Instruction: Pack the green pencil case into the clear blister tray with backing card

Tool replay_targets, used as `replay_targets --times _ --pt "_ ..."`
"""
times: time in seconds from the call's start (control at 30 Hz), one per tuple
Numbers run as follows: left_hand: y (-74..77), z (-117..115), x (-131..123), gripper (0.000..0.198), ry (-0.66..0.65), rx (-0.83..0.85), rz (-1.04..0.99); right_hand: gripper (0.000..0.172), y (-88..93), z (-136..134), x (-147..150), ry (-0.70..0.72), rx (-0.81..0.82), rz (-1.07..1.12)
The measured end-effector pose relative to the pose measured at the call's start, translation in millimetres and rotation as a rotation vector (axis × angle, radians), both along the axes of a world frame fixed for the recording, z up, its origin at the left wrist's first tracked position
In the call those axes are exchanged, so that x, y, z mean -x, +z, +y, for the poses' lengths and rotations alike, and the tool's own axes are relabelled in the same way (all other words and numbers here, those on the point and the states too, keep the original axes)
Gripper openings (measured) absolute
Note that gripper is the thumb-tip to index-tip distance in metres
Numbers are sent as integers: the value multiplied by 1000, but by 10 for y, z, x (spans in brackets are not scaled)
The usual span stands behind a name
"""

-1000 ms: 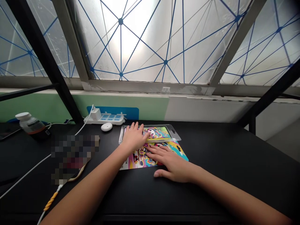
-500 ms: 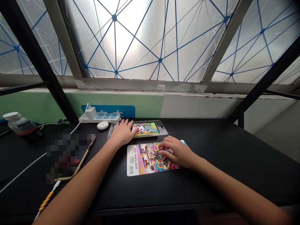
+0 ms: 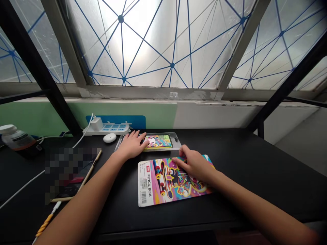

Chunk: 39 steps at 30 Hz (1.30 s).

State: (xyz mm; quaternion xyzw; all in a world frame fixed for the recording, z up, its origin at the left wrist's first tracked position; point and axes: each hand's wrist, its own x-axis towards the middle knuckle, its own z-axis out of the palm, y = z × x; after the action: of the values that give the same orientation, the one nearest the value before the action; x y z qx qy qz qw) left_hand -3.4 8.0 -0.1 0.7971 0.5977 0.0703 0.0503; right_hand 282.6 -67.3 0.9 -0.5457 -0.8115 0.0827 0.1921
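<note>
My left hand (image 3: 132,145) lies flat, fingers spread, on the left part of a clear plastic blister pack (image 3: 176,140) holding a colourful pencil box (image 3: 158,141) at the back of the black desk (image 3: 242,163). My right hand (image 3: 195,165) rests palm down with fingers stretched out on a bright cartoon-printed card (image 3: 163,182) marked PENCIL BOX, which lies flat nearer to me.
A white power strip (image 3: 107,128) with a plugged charger and a small white oval device (image 3: 109,137) sit by the wall. A bottle (image 3: 15,139) stands far left. A blurred flat item (image 3: 68,170) and cables (image 3: 25,185) lie at the left.
The printed card has slid toward me from beneath the blister pack, under my right hand. My left hand stayed on the pack. The view shifted slightly.
</note>
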Motion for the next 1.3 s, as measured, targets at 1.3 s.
replay_targets --times 1.3 --pt "114 -318 -287 56 -358 14 -124 38 155 567 -850 -88 132 201"
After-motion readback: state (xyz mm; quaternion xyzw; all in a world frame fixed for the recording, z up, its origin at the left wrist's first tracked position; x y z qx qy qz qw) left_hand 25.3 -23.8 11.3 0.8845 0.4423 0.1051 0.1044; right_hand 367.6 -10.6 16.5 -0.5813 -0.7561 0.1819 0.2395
